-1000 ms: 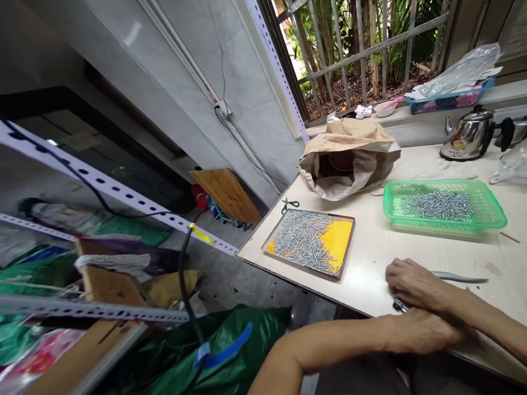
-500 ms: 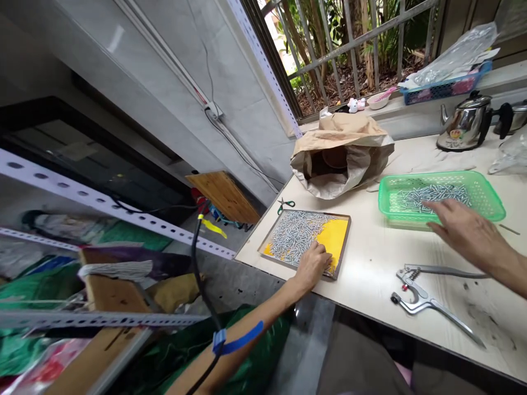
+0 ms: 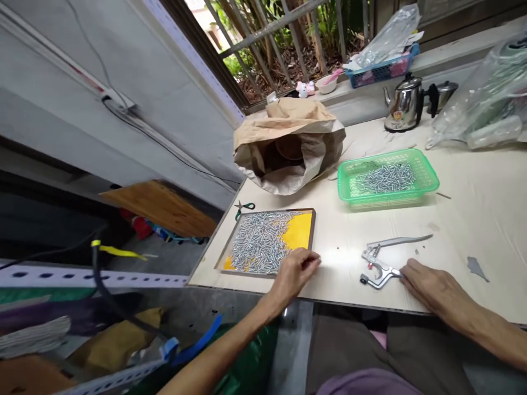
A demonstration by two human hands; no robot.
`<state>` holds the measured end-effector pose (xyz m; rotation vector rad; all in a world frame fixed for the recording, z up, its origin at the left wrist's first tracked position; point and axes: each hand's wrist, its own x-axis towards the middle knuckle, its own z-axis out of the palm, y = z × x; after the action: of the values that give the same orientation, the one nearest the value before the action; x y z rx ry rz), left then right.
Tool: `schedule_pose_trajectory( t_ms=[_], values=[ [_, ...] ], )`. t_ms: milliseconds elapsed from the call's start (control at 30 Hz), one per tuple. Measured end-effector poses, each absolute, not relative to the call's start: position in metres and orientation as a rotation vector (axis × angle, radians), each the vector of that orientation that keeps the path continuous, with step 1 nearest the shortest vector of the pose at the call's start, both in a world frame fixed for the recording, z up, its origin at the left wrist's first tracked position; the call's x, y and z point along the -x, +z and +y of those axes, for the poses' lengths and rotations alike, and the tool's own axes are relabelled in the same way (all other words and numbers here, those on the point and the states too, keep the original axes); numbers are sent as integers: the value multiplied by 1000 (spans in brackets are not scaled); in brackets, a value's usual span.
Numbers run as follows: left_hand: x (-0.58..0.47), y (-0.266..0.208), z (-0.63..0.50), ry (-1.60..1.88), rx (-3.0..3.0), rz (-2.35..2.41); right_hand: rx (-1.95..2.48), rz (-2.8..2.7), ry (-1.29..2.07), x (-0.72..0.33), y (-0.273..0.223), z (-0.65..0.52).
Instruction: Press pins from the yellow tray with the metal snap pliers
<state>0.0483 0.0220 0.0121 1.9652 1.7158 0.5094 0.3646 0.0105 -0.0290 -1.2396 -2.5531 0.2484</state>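
Note:
My left hand (image 3: 297,270) is at the front right corner of a shallow tray (image 3: 313,222). Its fingers are pinched together, and whatever they hold is too small to make out. Many small silvery metal pins (image 3: 259,241) cover most of the tray's yellow base. Farther right, my right hand (image 3: 432,286) has its fingers closed around the lower handle of metal pliers (image 3: 381,274) with a curved jaw, which lie on the table. A green plastic basket (image 3: 346,192) with more such pins (image 3: 387,178) stands behind the pliers.
Small green-handled scissors (image 3: 244,208) lie behind the tray. An open brown paper bag (image 3: 288,145) stands at the back, with a steel kettle (image 3: 405,104) and a clear plastic bag (image 3: 481,104) farther right. A grey scrap (image 3: 477,269) lies near my right hand.
My right hand has moved from over the green basket down to the pliers' lower handle. My left hand has lifted off the tray's yellow area toward its front right corner. The view has shifted right.

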Motion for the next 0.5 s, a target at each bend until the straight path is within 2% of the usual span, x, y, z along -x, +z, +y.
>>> schedule_pose_trajectory(
  t_ms=[200,400,500],
  values=[
    [-116,-9,13,550,-1145,1510,1074,-2578,-28,-360,-16,10],
    [-133,-29,14,525,-1084,1522,1029,-2599,-147,-358,-17,10],
    [-135,-26,18,428,-1117,1544,1049,-2625,-54,-359,-19,13]
  ],
)
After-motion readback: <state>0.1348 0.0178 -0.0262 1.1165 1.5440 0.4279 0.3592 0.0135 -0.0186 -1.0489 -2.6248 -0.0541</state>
